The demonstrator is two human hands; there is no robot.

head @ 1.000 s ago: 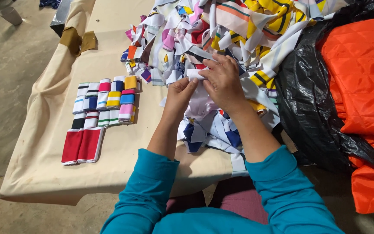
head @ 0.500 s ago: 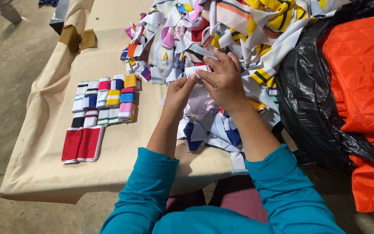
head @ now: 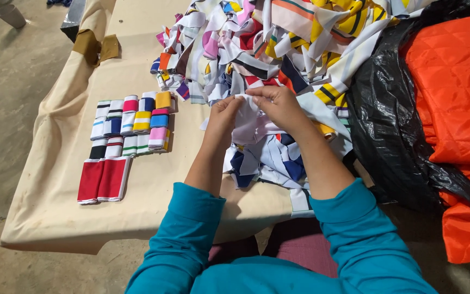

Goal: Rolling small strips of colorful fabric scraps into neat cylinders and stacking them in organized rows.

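At the near edge of the heap of striped fabric strips [head: 278, 43], the left hand [head: 225, 111] and right hand [head: 278, 103] each pinched the top edge of a white fabric piece [head: 248, 122] between them. Left of that heap, folded coloured strips [head: 131, 122] lay in rows on the cloth-covered table [head: 39, 207]; right of it sat black plastic sheeting [head: 387, 125] and orange quilted fabric [head: 452, 81].
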